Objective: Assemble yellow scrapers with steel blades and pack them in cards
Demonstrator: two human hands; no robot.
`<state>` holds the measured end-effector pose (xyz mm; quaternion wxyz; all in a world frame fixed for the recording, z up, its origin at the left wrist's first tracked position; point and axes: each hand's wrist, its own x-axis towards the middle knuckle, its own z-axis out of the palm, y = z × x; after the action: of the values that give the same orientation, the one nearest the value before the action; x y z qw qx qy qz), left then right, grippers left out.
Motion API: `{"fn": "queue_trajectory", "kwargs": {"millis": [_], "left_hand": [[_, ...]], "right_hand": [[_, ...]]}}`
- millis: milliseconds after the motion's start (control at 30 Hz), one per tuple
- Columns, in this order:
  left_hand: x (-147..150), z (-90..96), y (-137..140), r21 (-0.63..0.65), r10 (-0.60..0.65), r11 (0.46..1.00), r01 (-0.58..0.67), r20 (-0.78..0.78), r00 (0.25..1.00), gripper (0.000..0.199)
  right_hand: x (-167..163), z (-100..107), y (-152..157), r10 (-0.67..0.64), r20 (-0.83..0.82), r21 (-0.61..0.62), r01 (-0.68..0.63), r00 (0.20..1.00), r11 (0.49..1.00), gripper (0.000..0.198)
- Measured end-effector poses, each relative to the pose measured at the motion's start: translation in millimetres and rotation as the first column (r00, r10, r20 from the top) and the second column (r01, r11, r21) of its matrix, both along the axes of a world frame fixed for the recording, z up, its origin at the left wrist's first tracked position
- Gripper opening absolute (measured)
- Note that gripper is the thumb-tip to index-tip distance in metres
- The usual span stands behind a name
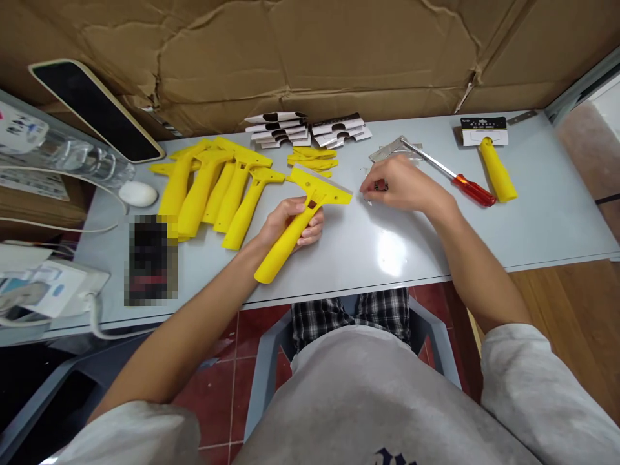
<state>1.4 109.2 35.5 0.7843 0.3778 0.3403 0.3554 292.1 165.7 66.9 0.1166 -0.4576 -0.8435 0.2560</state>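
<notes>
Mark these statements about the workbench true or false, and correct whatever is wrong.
1. The left hand grips a yellow scraper. True.
2. The red-handled screwdriver is in the right hand. False: it lies on the table.
3. A black-and-white card lies at the top end of the far-right yellow handle. True.
4. Only two yellow scraper bodies lie in the left-hand pile. False: at least five do.

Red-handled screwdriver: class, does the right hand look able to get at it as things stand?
Probably yes: the screwdriver lies on the table close beside the right hand, with nothing covering its handle, though small dark pieces seem cupped in that hand's fingers.
</notes>
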Motion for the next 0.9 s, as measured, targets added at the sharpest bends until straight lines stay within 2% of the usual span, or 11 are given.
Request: {"fn": "queue_trajectory", "kwargs": {"millis": [133, 400, 500, 700, 800, 900], "left_hand": [[-3.4, 1.0, 3.5, -0.015, -0.021, 1.000, 0.021, 0.035, 0.999, 0.045], [-9.7, 0.4, 3.0, -0.040, -0.076, 0.996, 0.078, 0.050, 0.996, 0.045], [-11.1, 0.8, 3.1, -0.056, -0.075, 0.995, 0.078, 0.060, 0.995, 0.044], [-11.4, -1.1, 1.8, -0.152, -0.011, 0.988, 0.018, 0.048, 0.999, 0.042], [-11.2, -2.8, 1.9, -0.161, 0.004, 0.987, 0.003, 0.040, 0.999, 0.042], [-11.2, -3.4, 2.6, -0.086, -0.044, 0.995, 0.048, 0.050, 0.998, 0.041]], "right_hand": [[-1.6, -0.3, -3.0, 0.026, 0.113, -0.015, -0.024, 0.993, 1.000, 0.028], [10.3, -6.0, 0.5, 0.024, 0.145, -0.012, -0.023, 0.989, 1.000, 0.029], [7.9, 0.6, -1.3, 0.015, 0.108, 0.009, -0.017, 0.994, 1.000, 0.036], [-11.1, 34.5, -22.0, -0.049, -0.040, 0.072, 0.052, 0.998, 0.996, 0.033], [-20.7, 35.3, -30.6, -0.030, -0.142, 0.071, 0.040, 0.989, 0.997, 0.030], [-25.7, 29.2, -33.6, 0.012, -0.237, 0.082, 0.007, 0.971, 0.997, 0.026]]}}
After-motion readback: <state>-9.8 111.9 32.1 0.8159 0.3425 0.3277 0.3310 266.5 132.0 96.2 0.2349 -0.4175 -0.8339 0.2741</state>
